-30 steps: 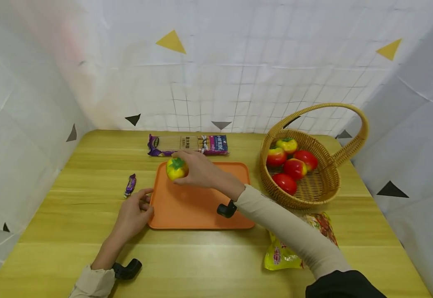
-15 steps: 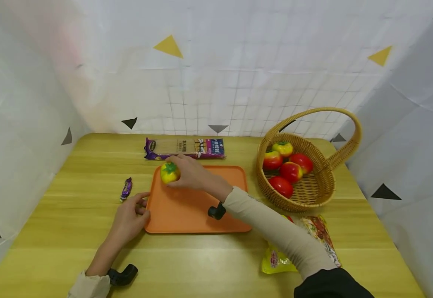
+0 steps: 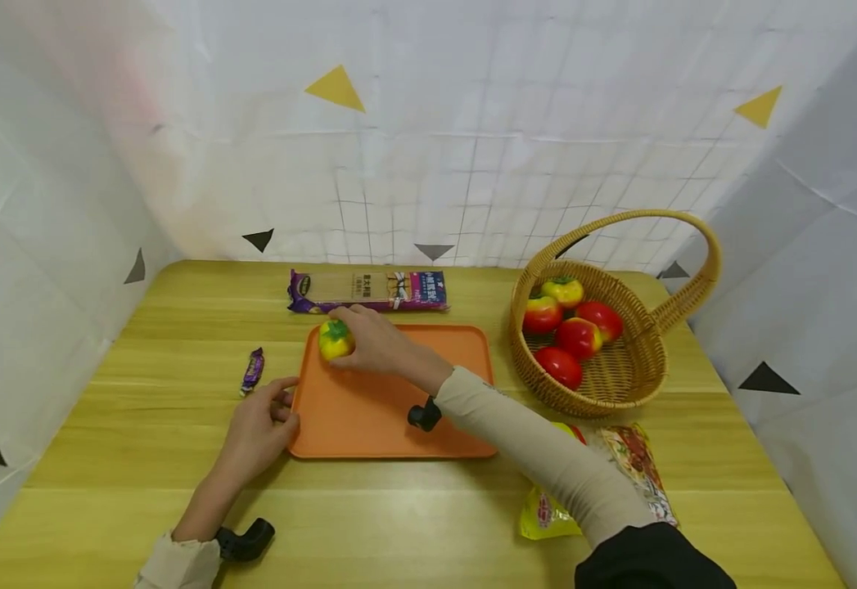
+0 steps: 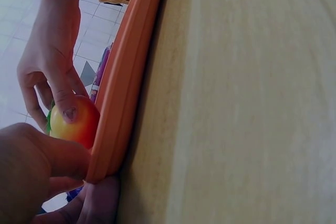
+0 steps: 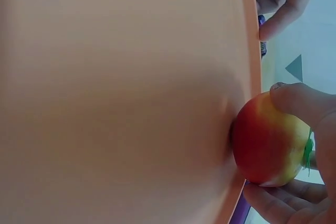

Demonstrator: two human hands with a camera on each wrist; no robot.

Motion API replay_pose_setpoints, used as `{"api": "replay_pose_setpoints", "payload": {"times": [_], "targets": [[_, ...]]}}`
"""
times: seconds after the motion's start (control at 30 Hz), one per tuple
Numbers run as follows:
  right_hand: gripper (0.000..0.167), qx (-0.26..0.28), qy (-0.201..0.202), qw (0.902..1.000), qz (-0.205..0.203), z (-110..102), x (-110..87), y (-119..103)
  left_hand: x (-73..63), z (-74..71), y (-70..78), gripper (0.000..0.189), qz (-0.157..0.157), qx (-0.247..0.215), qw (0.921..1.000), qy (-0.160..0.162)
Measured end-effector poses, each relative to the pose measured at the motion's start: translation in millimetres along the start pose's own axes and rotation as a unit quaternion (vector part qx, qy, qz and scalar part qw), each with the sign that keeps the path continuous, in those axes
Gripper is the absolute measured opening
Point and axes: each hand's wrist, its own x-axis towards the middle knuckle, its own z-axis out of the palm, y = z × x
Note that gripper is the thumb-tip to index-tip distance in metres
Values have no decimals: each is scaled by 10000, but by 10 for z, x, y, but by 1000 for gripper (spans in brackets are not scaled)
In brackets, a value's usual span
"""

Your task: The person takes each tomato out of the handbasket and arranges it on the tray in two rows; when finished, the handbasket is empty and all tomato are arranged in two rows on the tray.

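Note:
My right hand (image 3: pixel 380 343) holds a round fruit (image 3: pixel 336 340), yellow shading to red with a green leafy top. Thumb and fingers grip its sides, low over the far left corner of an orange tray (image 3: pixel 391 425). In the right wrist view the red underside of the fruit (image 5: pixel 265 140) is right at the tray surface. My left hand (image 3: pixel 257 429) holds the tray's left edge, its thumb over the rim and other fingertips against the outer side. From the left wrist, the tray rim (image 4: pixel 123 77) lies along the wooden table (image 4: pixel 236 103).
A wicker basket (image 3: pixel 638 380) with several red and yellow fruits stands at right. Behind the tray lies a noodle pack (image 3: pixel 369 290). A purple wrapped candy (image 3: pixel 253 370) is left of the tray. Food packets (image 3: pixel 638 466) lie partly under my right forearm.
My right hand has brought the fruit slightly left and down to the tray's far left corner, then nearly stopped. The left hand stays at the tray edge. The head view shifts slightly.

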Motion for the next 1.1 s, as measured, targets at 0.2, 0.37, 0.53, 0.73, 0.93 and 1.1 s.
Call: {"api": "replay_pose_setpoints", "payload": {"times": [0.2,0.37,0.53,0.73,0.93,1.1], "targets": [[73,-31,-46,10000,-13,-9,19,-1,-3,14,-12,52,15,43,10000,0],[74,-32,-113,9999,26,-15,18,16,2,19,-13,51,43,5,10000,7],[72,22,-92,10000,-9,-27,17,28,12,8,-15,51,6,-15,10000,27],[71,80,-187,9998,13,-48,10,-5,13,0,-14,52,-49,44,10000,-20],[74,-23,-218,9997,57,-57,7,-30,21,6,-22,51,-11,60,10000,28],[81,-104,-208,9996,144,-56,-16,-40,19,14,-24,51,21,35,10000,40]]}}
